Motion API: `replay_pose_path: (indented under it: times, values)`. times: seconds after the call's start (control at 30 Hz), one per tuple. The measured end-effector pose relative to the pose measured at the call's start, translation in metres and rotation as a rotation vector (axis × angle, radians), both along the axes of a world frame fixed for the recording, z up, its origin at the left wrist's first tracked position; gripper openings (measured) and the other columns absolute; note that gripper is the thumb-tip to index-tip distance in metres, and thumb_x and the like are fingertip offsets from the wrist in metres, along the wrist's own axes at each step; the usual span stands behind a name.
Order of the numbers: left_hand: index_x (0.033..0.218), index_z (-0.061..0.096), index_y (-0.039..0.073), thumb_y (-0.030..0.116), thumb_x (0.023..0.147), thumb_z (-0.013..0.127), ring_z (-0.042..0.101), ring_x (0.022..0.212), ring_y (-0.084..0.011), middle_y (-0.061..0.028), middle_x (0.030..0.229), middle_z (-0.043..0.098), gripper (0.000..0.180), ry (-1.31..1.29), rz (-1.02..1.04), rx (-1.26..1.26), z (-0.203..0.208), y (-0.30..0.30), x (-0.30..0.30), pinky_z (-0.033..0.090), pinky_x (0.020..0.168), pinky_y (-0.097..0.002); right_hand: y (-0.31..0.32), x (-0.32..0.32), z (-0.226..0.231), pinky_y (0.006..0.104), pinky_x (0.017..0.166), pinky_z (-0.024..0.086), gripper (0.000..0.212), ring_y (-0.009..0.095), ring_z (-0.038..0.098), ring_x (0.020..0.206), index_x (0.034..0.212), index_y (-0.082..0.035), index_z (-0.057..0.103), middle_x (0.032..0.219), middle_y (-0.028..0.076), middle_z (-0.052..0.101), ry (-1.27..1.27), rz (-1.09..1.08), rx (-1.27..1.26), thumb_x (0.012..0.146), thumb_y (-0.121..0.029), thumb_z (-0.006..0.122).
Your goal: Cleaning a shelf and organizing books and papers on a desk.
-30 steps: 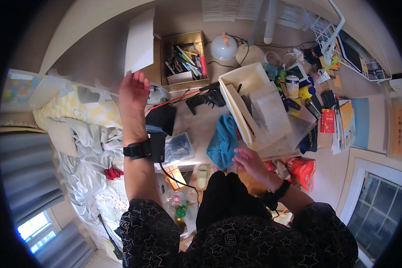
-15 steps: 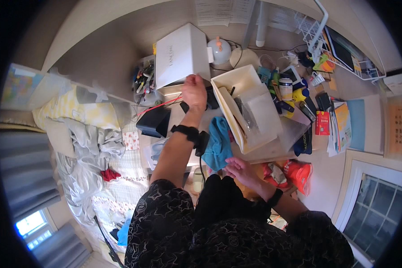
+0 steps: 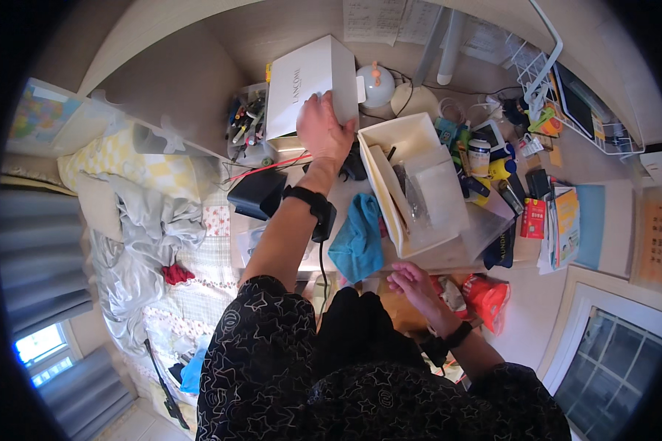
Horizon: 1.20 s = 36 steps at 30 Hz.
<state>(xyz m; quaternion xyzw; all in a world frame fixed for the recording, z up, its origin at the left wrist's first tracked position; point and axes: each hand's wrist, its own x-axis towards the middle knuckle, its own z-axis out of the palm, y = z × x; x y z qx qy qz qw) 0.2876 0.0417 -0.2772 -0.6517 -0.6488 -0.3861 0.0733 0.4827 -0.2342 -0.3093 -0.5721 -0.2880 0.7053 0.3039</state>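
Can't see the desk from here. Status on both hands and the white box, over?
Left hand on top of white box. Right hand empty, near blue cloth. Cream bin close on box's right.

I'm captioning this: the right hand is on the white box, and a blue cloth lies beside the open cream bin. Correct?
No: the head view shows the left hand on the white box; the blue cloth does lie beside the open cream bin.
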Motion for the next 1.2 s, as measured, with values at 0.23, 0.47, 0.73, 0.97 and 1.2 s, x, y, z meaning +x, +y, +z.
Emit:
replay_pose_path:
  times: [0.23,0.47,0.73,0.97,1.2]
  values:
    - [0.135,0.028,0.013,0.022,0.069,0.065,0.023,0.13,-0.0317,-0.0115,0.139,0.028,0.076,0.198,-0.037,-0.419,-0.027,0.016,-0.006,0.022,0.102,-0.0503,0.0,0.002,-0.001,0.0219,0.058,0.045,0.025,0.009,0.056,0.067,0.108,0.001,0.049,0.079,0.006,0.059,-0.029,-0.002,0.046,0.087,-0.01,0.055]
    - [0.143,0.009,0.016,0.043,0.078,0.059,0.003,0.137,-0.0285,-0.0084,0.149,0.003,0.086,0.441,-0.198,-0.823,-0.046,0.012,-0.016,0.009,0.107,-0.0529,-0.008,0.008,-0.009,0.0222,0.061,0.047,0.026,0.01,0.056,0.069,0.108,0.003,0.048,0.082,0.006,0.058,-0.02,0.014,0.016,0.087,-0.012,0.055]
    - [0.123,0.048,0.007,0.03,0.079,0.06,0.034,0.126,-0.0332,-0.0151,0.133,0.041,0.05,-0.01,-0.3,-0.655,-0.042,-0.032,-0.025,0.03,0.102,-0.0456,-0.015,0.011,-0.024,0.0224,0.065,0.048,0.025,0.01,0.056,0.07,0.106,0.003,0.049,0.082,0.005,0.058,-0.06,-0.006,-0.003,0.086,-0.011,0.056]
    - [0.113,0.053,0.004,0.012,0.078,0.06,0.053,0.098,-0.0332,-0.017,0.104,0.057,0.037,-0.309,-0.313,-0.436,-0.032,-0.179,-0.068,0.045,0.083,-0.0392,-0.006,-0.01,-0.028,0.0349,0.078,0.048,0.039,0.024,0.057,0.092,0.117,-0.002,0.045,0.106,0.017,0.053,-0.47,0.29,0.462,0.08,-0.009,0.059]
    - [0.111,0.052,0.003,0.008,0.076,0.063,0.054,0.088,-0.0295,-0.0153,0.099,0.052,0.037,-0.479,0.241,-0.449,-0.049,-0.263,-0.131,0.046,0.076,-0.037,0.024,-0.071,-0.046,0.056,0.101,0.023,0.077,0.049,0.023,0.124,0.132,-0.011,0.034,0.137,0.026,0.024,-1.074,0.712,0.854,0.067,-0.027,0.071]
